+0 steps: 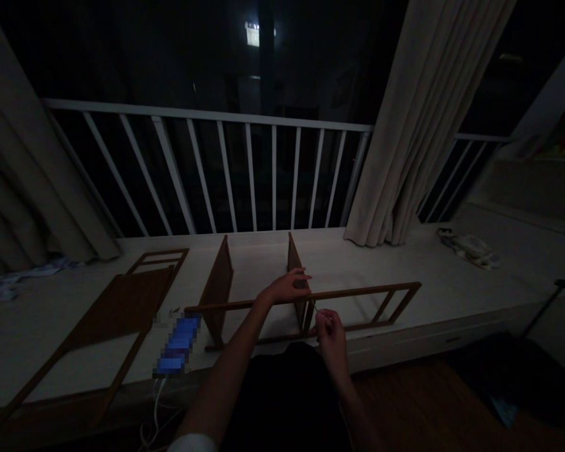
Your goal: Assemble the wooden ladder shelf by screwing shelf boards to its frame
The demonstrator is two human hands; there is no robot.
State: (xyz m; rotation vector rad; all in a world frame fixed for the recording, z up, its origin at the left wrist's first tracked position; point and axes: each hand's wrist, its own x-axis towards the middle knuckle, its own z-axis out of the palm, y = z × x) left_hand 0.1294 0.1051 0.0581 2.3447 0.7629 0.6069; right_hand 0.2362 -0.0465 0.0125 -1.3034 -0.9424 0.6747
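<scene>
A brown wooden frame (362, 292) lies on its side along the front of the white ledge, with two upright wooden panels joined to it. My left hand (287, 286) grips the frame where the middle panel (294, 256) meets its top rail, some fingers stretched to the right. Just below that joint, my right hand (329, 328) is closed on a thin metal tool (315, 306), possibly a hex key, which points up toward the rail. The tool's tip is too dark to make out. The left panel (218, 285) stands at the frame's other end.
Another wooden frame with a panel (122, 307) lies at left. A phone (177, 345) with a white cable (156, 402) sits near the ledge's edge. White railings (249, 176) and curtains (395, 138) stand behind. A cloth bundle (473, 250) rests at right; dark fabric (522, 370) covers some floor.
</scene>
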